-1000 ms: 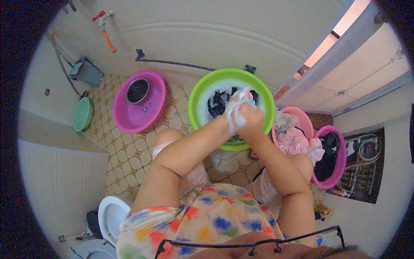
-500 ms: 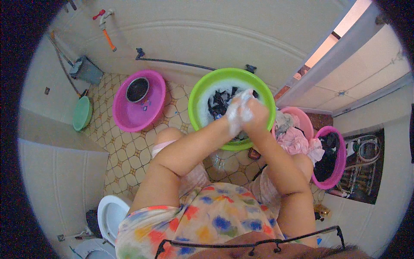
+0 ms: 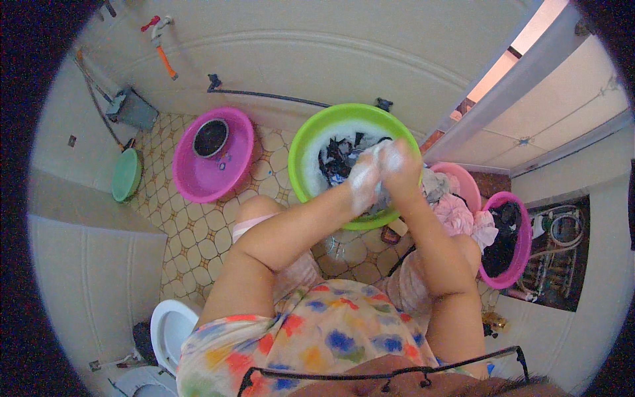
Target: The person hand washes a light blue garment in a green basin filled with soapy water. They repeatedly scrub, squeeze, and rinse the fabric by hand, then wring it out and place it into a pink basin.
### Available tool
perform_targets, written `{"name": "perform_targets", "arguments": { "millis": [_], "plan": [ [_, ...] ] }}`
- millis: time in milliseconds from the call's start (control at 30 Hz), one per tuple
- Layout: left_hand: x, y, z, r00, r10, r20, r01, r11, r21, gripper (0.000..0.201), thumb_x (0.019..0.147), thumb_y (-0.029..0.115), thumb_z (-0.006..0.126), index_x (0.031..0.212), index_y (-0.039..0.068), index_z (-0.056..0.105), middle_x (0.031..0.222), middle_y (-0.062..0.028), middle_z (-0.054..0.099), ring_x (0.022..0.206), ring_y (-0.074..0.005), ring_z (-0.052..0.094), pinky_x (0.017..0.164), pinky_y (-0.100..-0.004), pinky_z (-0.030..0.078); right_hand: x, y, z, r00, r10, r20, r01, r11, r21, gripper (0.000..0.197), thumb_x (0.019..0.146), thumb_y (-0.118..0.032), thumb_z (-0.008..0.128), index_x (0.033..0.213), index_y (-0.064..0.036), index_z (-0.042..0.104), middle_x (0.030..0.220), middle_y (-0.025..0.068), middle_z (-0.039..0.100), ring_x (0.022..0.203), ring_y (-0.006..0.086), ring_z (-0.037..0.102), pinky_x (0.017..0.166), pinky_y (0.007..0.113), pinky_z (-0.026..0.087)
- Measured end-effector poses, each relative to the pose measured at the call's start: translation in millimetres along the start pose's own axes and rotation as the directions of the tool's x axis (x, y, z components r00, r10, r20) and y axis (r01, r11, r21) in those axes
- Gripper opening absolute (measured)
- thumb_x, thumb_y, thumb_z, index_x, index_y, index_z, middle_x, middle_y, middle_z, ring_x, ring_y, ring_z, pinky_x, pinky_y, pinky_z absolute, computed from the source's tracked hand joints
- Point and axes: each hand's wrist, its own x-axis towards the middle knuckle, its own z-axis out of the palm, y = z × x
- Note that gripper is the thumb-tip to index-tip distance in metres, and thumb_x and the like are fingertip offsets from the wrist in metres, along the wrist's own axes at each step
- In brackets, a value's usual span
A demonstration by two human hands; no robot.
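Both of my hands are coated in white suds and close together over a lime-green basin (image 3: 297,159). Foamy water (image 3: 314,142) fills it, with dark wet clothes (image 3: 337,157) bunched in the middle. My left hand (image 3: 366,175) is curled at the basin's right half. My right hand (image 3: 399,163) is closed just beside it, against the left. Foam and the hands themselves hide whatever is between the fingers.
A magenta basin (image 3: 192,178) holding a dark round container (image 3: 211,137) stands left. Right are a pink basin (image 3: 467,187) with pale clothes (image 3: 453,215) and a purple tub (image 3: 522,245) with dark clothes. A toilet (image 3: 173,331) is lower left; a tap (image 3: 159,28) is on the wall.
My right hand has shifted slightly right, opening a little space between it and the left. A pale block beside the green basin's lower rim shows more now.
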Motion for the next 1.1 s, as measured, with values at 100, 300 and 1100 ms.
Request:
{"name": "perform_targets", "arguments": {
  "millis": [100,300,1100],
  "plan": [
    [-10.0,3.5,27.6,1.0,-0.022,-0.006,0.022,0.998,-0.065,0.019,0.087,0.027,0.041,0.083,0.013,0.052,0.08,-0.0015,0.056,0.073,-0.0123,0.053,0.066,-0.0276,0.044,5.7,19.9,0.4,0.991,0.127,-0.041,-0.124,0.989,0.075,0.017,0.073,-0.019,0.057,0.078,-0.0037,0.052,0.07,0.0177,0.056,0.069,0.0366,0.055,0.061,0.042,0.043],
    [43.1,-5.5,-74.2,0.755,-0.111,0.646,0.351,0.901,-0.255,0.024,0.088,0.03,0.039,0.089,0.011,0.054,0.082,-0.0049,0.058,0.077,-0.0185,0.058,0.075,-0.0319,0.048,-11.3,-9.1,13.1,0.979,-0.183,0.09,0.194,0.971,-0.137,0.015,0.072,-0.015,0.058,0.073,-0.0028,0.05,0.065,0.015,0.052,0.062,0.0324,0.053,0.057,0.039,0.041],
    [-37.4,68.7,-49.4,0.966,-0.147,0.213,0.196,0.952,-0.235,0.044,0.084,0.043,0.043,0.1,0.005,0.057,0.098,-0.0124,0.061,0.09,-0.0276,0.058,0.085,-0.0405,0.043,-20.8,44.2,-14.0,0.736,0.115,0.668,-0.428,0.843,0.326,0.035,0.078,-0.022,0.06,0.106,-0.0053,0.049,0.095,0.001,0.053,0.084,0.0129,0.05,0.076,0.025,0.04]
  ]
}}
